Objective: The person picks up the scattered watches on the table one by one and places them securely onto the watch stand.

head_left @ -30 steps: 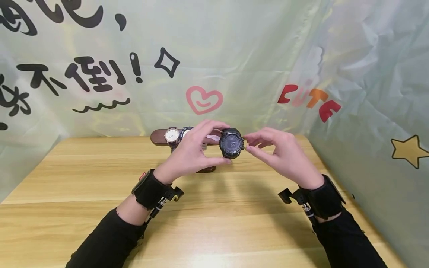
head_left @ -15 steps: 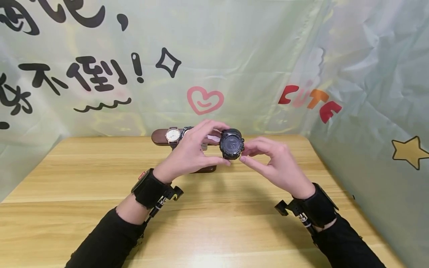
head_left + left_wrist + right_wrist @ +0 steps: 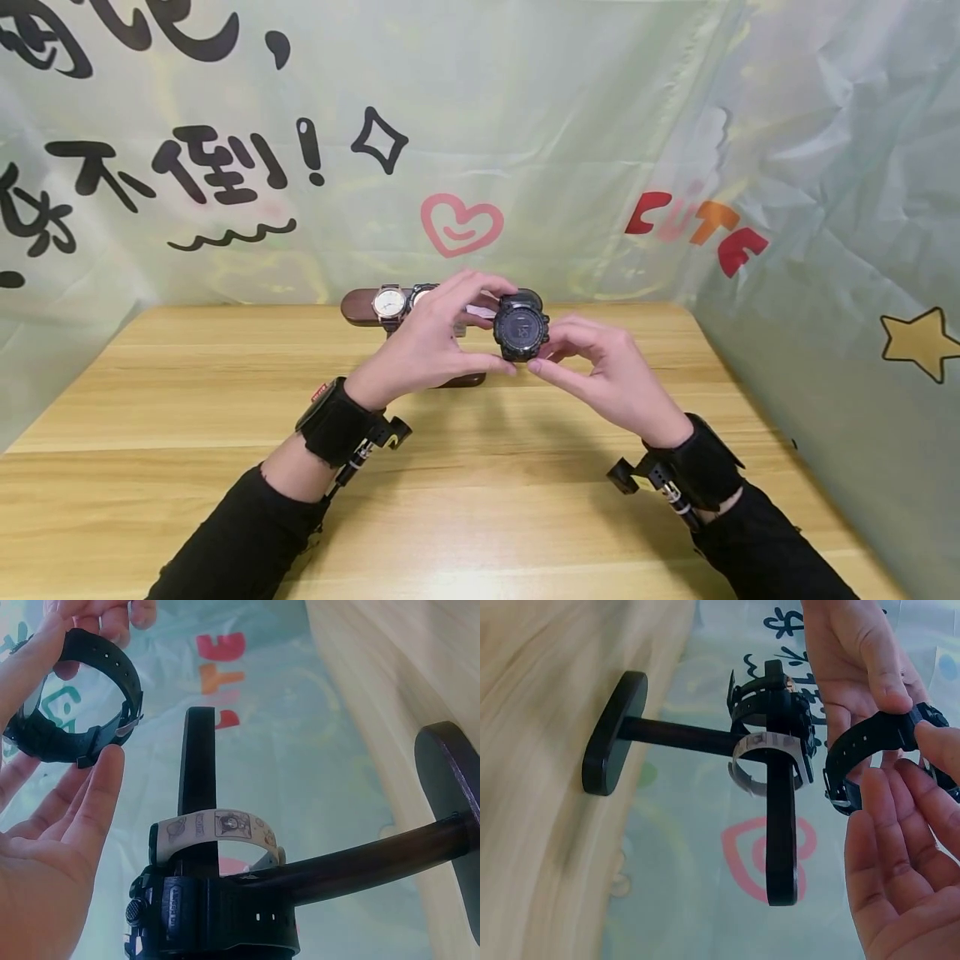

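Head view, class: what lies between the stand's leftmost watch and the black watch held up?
In the head view, another watch, partly hidden, then the left hand, with part of a pale strap showing past its fingers.

pale wood-grain table (image 3: pixel 225 400); dark watch stand (image 3: pixel 690 740) upright on it, toward far edge

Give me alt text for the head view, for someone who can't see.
A person's left hand holds a black digital wristwatch, with the right hand at its edge. Behind, other wristwatches sit on a brown watch stand on a wood-grain table.
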Tool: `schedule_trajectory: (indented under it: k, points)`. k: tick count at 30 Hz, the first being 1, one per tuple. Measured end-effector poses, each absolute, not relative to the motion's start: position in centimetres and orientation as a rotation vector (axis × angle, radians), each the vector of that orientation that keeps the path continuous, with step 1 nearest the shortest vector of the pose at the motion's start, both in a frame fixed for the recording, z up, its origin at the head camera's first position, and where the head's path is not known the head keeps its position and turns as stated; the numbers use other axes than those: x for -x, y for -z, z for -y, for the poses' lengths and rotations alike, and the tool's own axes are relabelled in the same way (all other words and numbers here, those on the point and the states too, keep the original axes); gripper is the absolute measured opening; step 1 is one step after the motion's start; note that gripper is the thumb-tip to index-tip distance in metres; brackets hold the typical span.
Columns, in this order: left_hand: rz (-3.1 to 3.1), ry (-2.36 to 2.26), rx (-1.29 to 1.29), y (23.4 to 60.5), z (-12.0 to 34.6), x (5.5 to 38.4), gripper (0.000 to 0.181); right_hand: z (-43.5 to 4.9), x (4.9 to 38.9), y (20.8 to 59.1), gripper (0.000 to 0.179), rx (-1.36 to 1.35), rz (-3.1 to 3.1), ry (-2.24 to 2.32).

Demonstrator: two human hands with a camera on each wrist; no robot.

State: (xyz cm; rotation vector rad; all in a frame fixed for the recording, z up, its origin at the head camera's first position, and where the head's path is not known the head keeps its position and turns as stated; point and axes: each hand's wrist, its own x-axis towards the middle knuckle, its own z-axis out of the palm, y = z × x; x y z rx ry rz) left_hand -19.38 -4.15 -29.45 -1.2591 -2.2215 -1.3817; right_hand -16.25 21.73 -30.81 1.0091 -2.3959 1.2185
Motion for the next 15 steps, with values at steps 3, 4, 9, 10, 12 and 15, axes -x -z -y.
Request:
schedule_trajectory:
  k: [3, 4, 9, 10, 12, 15]
  points:
    - [2.229, 1.401, 1.277, 29.53, 4.08, 19.50, 0.078, -21.69, 16.19, 30.94, 0.015, -0.986, 2.420, -1.255]
    - [2.231, 1.410, 1.282, 29.55, 4.06, 19.54, 0.077, -21.69, 16.18, 30.98, 0.015, -0.977, 2.427, -1.275]
    - [2.241, 1.422, 1.289, 29.66, 4.09, 19.66, 0.078, -21.57, 16.35, 31.26, 0.012, -0.976, 2.446, -1.382]
    - [2.243, 1.416, 1.289, 29.67, 4.13, 19.66, 0.078, -21.53, 16.42, 31.31, 0.012, -0.978, 2.448, -1.403]
    - [2.248, 1.401, 1.292, 29.67, 4.20, 19.67, 0.078, -21.43, 16.53, 31.43, 0.011, -0.985, 2.449, -1.437]
    - [2.255, 1.381, 1.296, 29.67, 4.31, 19.70, 0.078, -21.31, 16.65, 31.60, 0.010, -0.990, 2.444, -1.486]
